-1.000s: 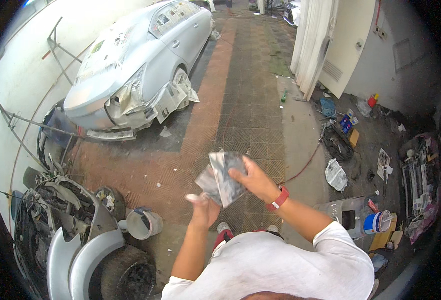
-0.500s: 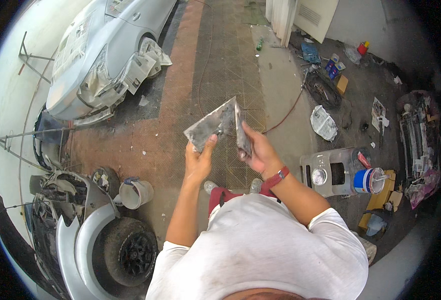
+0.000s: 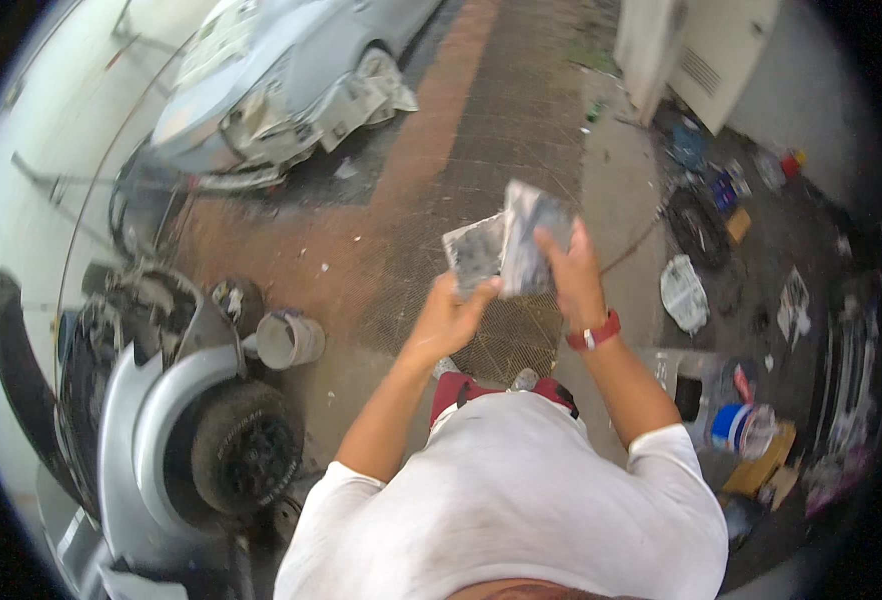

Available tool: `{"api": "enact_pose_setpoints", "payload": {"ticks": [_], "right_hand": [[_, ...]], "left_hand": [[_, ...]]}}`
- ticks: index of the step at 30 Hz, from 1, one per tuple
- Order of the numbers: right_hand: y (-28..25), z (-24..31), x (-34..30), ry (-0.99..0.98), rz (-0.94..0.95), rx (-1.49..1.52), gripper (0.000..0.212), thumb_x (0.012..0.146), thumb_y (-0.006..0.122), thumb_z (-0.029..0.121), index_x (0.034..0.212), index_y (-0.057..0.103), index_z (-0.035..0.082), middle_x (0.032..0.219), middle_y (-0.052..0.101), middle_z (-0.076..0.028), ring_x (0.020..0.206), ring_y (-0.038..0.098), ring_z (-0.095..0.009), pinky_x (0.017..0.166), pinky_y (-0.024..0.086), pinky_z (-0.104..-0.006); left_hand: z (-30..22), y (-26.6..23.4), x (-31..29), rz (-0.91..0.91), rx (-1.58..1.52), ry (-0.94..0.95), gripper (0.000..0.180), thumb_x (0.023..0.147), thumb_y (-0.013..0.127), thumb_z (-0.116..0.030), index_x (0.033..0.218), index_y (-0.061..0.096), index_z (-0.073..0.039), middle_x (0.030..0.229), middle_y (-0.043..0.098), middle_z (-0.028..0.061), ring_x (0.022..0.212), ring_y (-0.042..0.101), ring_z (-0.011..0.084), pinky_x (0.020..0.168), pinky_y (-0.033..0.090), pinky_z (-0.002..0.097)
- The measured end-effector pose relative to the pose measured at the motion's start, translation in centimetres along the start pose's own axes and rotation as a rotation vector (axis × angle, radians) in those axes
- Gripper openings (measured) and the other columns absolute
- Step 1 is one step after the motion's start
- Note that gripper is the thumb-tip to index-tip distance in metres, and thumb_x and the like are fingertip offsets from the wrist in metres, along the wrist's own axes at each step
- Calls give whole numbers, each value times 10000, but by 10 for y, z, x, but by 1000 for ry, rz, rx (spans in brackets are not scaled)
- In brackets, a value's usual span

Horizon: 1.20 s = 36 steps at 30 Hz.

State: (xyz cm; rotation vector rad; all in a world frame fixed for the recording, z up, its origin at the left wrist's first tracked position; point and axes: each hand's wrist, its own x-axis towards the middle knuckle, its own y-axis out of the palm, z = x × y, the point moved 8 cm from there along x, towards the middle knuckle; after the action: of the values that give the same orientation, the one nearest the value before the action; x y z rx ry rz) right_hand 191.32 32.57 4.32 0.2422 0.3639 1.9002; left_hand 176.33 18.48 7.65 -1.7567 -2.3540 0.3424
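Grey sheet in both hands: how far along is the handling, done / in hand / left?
Done: the grey sheet is picked up, clear of the paved floor. In hand: left hand pinches its lower edge, right hand grips its right side; it looks creased or partly folded. Left: it touches nothing else yet, with the masked silver car and grey fender well apart from it.
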Motion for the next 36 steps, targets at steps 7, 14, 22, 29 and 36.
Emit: {"api": "enact_pose_setpoints", "payload": {"ticks": [7,14,22,29,36], "right_hand": [[-7,-3,21,51,-12,157,340,1000,737,174,1257,576,21,1177,707,-104,1001,690,-165,890,580,-345],[50,36,-23,-190,441,-511,347,1000,735,169,1259,596,-14,1157,718,-86,1017,671,-148,916,541,-323],[35,-1,-13,88,515,-299,613,997,758,357,1427,520,-8,1276,663,-78,1143,608,-167,1031,490,-336],[29,-17,-32,431,259,344,375,1053,654,395,1241,622,73,1063,713,-38,936,697,-185,844,575,-353],[0,-31,-9,442,330,442,254,1075,628,328,1166,631,92,978,701,-29,817,685,-158,747,585,-348]], "left_hand": [[-20,4,0,-99,-70,83,320,1038,684,-272,1201,706,2,961,756,136,881,684,208,847,540,394],[32,30,-14,376,-189,-174,387,1053,669,-278,1329,654,-7,1169,739,110,1085,652,187,997,509,377],[37,31,1,111,-1139,-146,721,1088,574,-447,1619,296,-47,1572,485,163,1386,535,294,1194,413,421],[46,-8,-5,-275,-670,-75,628,947,803,-178,1489,521,-32,1234,709,99,1168,662,209,1046,512,358],[6,-1,-11,-263,-61,173,391,1040,677,-248,1349,651,-11,1118,721,120,1022,651,220,954,513,360]]}}
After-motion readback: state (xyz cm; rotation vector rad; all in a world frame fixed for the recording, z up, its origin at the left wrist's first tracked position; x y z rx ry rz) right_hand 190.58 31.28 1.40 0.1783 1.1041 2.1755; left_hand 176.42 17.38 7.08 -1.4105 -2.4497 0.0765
